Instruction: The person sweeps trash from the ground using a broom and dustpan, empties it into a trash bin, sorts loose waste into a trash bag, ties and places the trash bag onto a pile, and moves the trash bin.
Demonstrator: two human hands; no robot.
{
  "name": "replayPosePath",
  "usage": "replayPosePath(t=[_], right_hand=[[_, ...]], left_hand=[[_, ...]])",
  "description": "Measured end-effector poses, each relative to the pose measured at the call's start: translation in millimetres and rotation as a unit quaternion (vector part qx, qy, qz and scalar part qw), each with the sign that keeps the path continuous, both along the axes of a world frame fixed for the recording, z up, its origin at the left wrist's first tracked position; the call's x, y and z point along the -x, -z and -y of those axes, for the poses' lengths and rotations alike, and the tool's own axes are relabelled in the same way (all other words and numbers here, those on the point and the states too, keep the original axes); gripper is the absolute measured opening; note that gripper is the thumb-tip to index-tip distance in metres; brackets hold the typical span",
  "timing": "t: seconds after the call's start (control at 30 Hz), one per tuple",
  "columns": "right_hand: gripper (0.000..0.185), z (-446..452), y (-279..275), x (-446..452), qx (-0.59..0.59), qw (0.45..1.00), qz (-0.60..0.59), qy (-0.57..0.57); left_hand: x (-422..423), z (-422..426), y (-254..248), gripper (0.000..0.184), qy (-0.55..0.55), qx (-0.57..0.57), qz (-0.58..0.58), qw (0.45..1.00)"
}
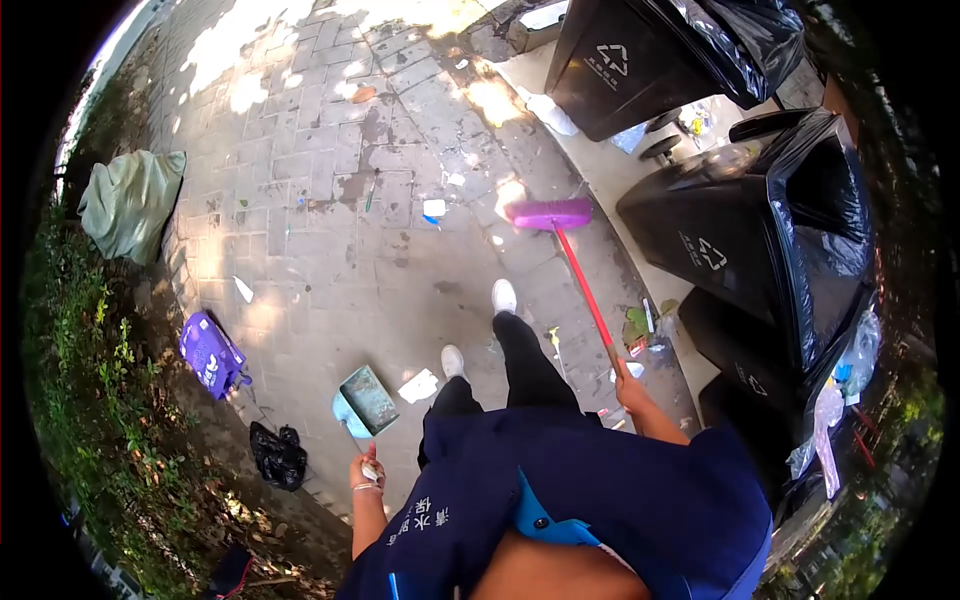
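Red broom handle (583, 278) aslant, forward and leftward from the right hand (632, 391).

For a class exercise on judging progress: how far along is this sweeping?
Early, it seems. Done: a black bin is bag-lined. In hand: the right hand holds the broom, the left hand the dustpan, which shows no litter. Left: white paper and green leaves on the paving.

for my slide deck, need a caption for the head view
Purple broom in the right hand, dustpan in the left hand, on littered brick paving beside black wheelie bins
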State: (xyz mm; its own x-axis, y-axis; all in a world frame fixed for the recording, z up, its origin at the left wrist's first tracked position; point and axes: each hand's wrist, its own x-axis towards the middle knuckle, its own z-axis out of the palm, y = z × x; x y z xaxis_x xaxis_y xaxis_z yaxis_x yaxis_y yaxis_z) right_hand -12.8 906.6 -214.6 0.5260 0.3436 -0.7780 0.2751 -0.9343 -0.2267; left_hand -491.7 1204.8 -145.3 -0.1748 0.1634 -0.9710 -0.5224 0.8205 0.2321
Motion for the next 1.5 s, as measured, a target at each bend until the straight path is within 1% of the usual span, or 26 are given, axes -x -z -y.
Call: replayPosePath(t=[0.07,0.1,0.2,0.23,0.3,0.33,0.4,0.47,0.57,0.6,0.67,0.73,0.8,0.87,0.9,0.93,1.0,1.03,1.07,1.1,1.13,1.17,1.27,1.33,1.4,1.5], right_hand=[[0.046,23.6,-50.4,39.7,0.018,0.999,-0.014,0.047],[0.045,42.1,-57.7,54.3,0.013,0.998,-0.012,0.062],[0.048,16.3,-137.4,79.3,0.033,0.990,-0.081,0.113],[0.048,25.2,-130.6,86.1,0.036,0.991,-0.079,0.105],[0.048,47.3,-111.6,106.2,-0.054,0.998,0.017,-0.006],[0.048,32.6,-109.6,106.5,-0.033,0.999,0.016,-0.019],[0.048,-18.1,-85.9,93.2,-0.028,0.999,0.010,-0.044],[0.047,-72.0,-36.7,70.0,-0.130,0.987,0.029,-0.085],[0.044,-186.5,41.5,21.2,-0.189,0.964,0.036,-0.186],[0.045,-230.5,46.5,11.8,-0.169,0.964,0.022,-0.206],[0.045,-306.7,6.9,6.4,-0.045,0.980,-0.056,-0.186],[0.044,-314.6,23.3,-2.9,-0.049,0.973,-0.033,-0.222],[0.044,-281.1,49.4,-14.8,-0.053,0.965,0.001,-0.255],[0.043,-200.2,79.8,-22.6,-0.068,0.958,0.021,-0.277],[0.043,-158.2,72.0,-25.4,-0.031,0.958,0.015,-0.285],[0.042,-111.8,60.5,-27.2,-0.065,0.961,0.015,-0.270],[0.044,-38.3,16.5,-20.4,0.022,0.973,0.001,-0.230],[0.043,11.4,10.3,-17.4,-0.029,0.961,0.061,-0.269],[0.041,31.6,-27.8,-7.4,-0.044,0.970,0.038,-0.236],[0.041,40.6,-66.3,6.0,0.038,0.976,0.028,-0.212],[0.038,63.8,-82.7,14.9,0.007,0.978,0.051,-0.203],[0.040,76.2,-101.8,24.3,0.059,0.976,0.056,-0.201],[0.043,106.3,-143.9,66.4,0.034,0.975,0.049,-0.215],[0.045,115.9,-164.8,102.0,0.077,0.982,0.020,-0.172],[0.044,117.9,-162.7,127.5,0.063,0.983,0.009,-0.173],[0.044,94.2,-117.9,156.4,-0.033,0.954,0.004,-0.298]], left_hand=[[3.2,-5.3,15.4,0.007,0.010,0.007,0.002,1.000],[5.4,-8.9,20.8,0.010,0.020,0.011,-0.004,1.000],[15.7,-12.6,37.2,0.009,0.006,0.025,0.025,0.999],[18.1,-9.3,36.2,0.009,-0.002,0.027,0.027,0.999],[24.7,-5.5,26.5,0.005,0.025,0.001,0.082,0.996],[29.2,-3.3,24.9,0.005,0.021,0.001,0.079,0.997],[34.3,3.5,20.7,0.005,0.044,-0.009,0.111,0.993],[30.8,7.8,12.5,0.006,0.025,-0.026,0.101,0.994],[30.3,20.7,7.8,0.014,0.010,-0.035,0.119,0.992],[31.6,31.7,0.1,0.014,-0.007,-0.038,0.109,0.993],[24.2,50.1,-14.2,0.017,-0.034,-0.079,0.127,0.988],[20.4,71.1,-24.0,0.020,-0.065,-0.076,0.110,0.989],[13.1,96.9,-34.1,0.022,-0.145,-0.069,0.135,0.978],[21.7,115.0,-24.0,0.022,-0.142,-0.085,0.146,0.975],[25.9,117.4,-19.4,0.021,-0.132,-0.077,0.124,0.980],[30.9,120.7,-14.3,0.021,-0.121,-0.067,0.102,0.985],[44.2,125.4,4.5,0.019,-0.105,-0.060,0.095,0.988],[51.2,125.3,11.4,0.018,-0.088,-0.053,0.080,0.992],[55.9,124.3,15.3,0.018,-0.089,-0.061,0.084,0.991],[59.2,125.2,19.1,0.017,-0.094,-0.049,0.089,0.990],[65.4,129.3,22.0,0.015,-0.105,-0.037,0.091,0.990],[75.1,136.2,29.3,0.013,-0.127,-0.037,0.100,0.986],[107.1,167.0,45.1,0.013,-0.165,-0.041,0.097,0.981],[131.9,192.2,54.1,0.014,-0.191,-0.038,0.107,0.975],[155.6,219.5,50.2,0.015,-0.211,-0.033,0.114,0.970],[177.1,245.6,48.0,0.016,-0.175,-0.028,0.119,0.977]])
